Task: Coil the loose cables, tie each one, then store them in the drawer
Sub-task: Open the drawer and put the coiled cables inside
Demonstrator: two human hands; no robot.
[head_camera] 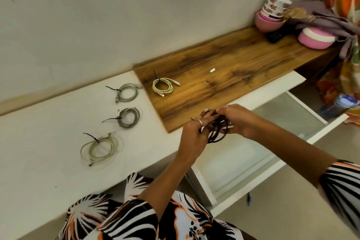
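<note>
Fingers (202, 122) of the left hand (191, 136) curl round a dark cable (217, 132), and the right hand (236, 121) pinches the same cable from the other side. Both hands hold it up in the air, just over the near edge of the worktop (48, 152) and above the open drawer (253, 154). It looks like the coiling step for this last cable, or the start of tying it; no tie shows on it yet. Next, I think, the loops must be held tight so a tie can go round them. Four cables are already coiled and tied: three pale ones (127, 92) (128, 117) (99, 148) in a row on the white part, and one yellow cable (162, 86) on the wooden board (233, 68). So there are five cables, one drawer, and no cable shows in the drawer yet.
</note>
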